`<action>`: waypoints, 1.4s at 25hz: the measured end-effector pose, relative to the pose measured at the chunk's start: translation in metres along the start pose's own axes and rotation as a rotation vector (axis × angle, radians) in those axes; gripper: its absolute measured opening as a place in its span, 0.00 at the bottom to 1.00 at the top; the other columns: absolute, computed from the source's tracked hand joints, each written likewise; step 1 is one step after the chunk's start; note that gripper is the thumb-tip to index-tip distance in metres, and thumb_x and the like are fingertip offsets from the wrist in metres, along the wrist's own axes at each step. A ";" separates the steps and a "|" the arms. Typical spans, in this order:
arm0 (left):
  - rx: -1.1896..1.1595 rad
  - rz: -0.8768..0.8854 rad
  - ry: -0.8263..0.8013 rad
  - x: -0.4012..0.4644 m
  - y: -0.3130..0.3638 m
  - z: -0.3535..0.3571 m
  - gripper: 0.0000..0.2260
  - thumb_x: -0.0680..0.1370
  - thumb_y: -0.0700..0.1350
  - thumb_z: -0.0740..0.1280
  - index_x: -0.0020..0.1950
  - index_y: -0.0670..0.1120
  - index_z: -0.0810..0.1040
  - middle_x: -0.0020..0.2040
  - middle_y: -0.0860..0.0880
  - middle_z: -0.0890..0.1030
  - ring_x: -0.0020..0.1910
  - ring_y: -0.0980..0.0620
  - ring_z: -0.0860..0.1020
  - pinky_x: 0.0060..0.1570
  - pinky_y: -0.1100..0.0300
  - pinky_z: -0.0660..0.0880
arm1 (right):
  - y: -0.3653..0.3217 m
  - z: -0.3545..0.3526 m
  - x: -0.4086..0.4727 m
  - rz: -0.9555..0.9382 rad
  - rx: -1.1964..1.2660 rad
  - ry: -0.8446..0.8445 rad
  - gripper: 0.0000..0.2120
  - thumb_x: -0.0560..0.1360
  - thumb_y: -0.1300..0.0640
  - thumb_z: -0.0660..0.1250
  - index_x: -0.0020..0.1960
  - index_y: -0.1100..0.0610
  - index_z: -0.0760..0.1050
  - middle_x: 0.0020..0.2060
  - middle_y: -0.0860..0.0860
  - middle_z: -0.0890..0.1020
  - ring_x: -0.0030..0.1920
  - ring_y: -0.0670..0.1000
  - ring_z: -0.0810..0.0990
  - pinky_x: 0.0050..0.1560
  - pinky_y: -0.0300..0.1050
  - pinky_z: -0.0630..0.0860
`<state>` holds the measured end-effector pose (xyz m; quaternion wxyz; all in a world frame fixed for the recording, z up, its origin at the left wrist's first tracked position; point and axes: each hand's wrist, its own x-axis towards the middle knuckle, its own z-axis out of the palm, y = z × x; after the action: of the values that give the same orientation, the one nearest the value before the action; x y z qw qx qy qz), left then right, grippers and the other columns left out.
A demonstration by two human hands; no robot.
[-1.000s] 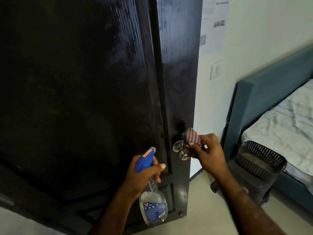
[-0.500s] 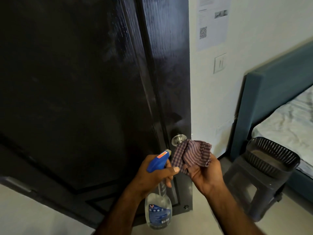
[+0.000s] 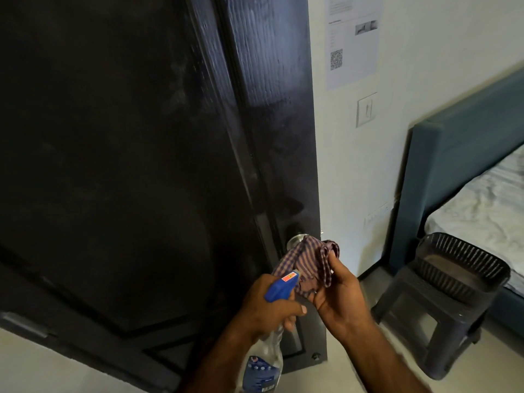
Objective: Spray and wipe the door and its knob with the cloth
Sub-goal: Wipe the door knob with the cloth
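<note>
A dark wooden door point(image 3: 127, 165) fills the left of the view, with a round metal knob point(image 3: 294, 241) near its right edge. My right hand point(image 3: 338, 296) holds a bunched purple checked cloth point(image 3: 310, 260) just below and in front of the knob. My left hand point(image 3: 269, 310) grips a clear spray bottle point(image 3: 262, 364) by its neck. Its blue nozzle head point(image 3: 282, 286) points up and to the right at the cloth, almost touching it. The cloth hides the knob's lower right part.
A dark plastic stool point(image 3: 442, 313) stands on the floor to the right, beside a bed with a teal headboard point(image 3: 453, 171) and white sheet. On the white wall hang a paper notice point(image 3: 351, 38) and a light switch point(image 3: 366, 109).
My right hand drew the cloth off the knob and opened it out in front of me. My left hand brought the spray nozzle right up to the cloth.
</note>
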<state>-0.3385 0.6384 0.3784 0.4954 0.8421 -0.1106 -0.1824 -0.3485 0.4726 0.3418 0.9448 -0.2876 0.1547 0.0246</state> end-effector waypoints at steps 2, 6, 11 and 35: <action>-0.075 0.036 0.030 0.007 -0.004 -0.005 0.11 0.76 0.38 0.77 0.40 0.35 0.78 0.31 0.43 0.78 0.28 0.51 0.78 0.35 0.59 0.79 | -0.011 0.016 0.005 -0.255 -0.184 0.030 0.19 0.87 0.52 0.61 0.74 0.57 0.77 0.65 0.57 0.85 0.66 0.59 0.84 0.63 0.58 0.83; -0.212 0.101 0.051 0.027 -0.011 -0.019 0.12 0.76 0.39 0.78 0.43 0.33 0.78 0.35 0.35 0.78 0.30 0.45 0.79 0.36 0.55 0.79 | -0.063 0.070 0.045 -1.187 -0.980 0.022 0.14 0.83 0.59 0.69 0.68 0.57 0.79 0.63 0.54 0.78 0.63 0.48 0.79 0.58 0.44 0.79; -0.326 0.045 0.026 0.050 -0.024 -0.038 0.19 0.71 0.44 0.82 0.49 0.33 0.78 0.39 0.40 0.81 0.33 0.43 0.80 0.41 0.50 0.81 | -0.042 0.043 0.110 -1.412 -1.671 0.169 0.17 0.78 0.56 0.74 0.65 0.60 0.80 0.67 0.63 0.72 0.65 0.67 0.72 0.68 0.60 0.71; -0.212 0.095 0.075 0.005 -0.031 -0.052 0.10 0.77 0.39 0.76 0.41 0.36 0.78 0.33 0.42 0.80 0.32 0.44 0.80 0.39 0.57 0.82 | 0.010 -0.024 0.093 -0.217 -0.799 0.152 0.15 0.89 0.46 0.59 0.69 0.51 0.77 0.56 0.58 0.87 0.50 0.59 0.89 0.50 0.59 0.86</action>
<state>-0.3123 0.6927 0.3730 0.5937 0.7849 -0.1120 -0.1377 -0.2684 0.4635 0.2895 0.7421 -0.6469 0.1710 -0.0385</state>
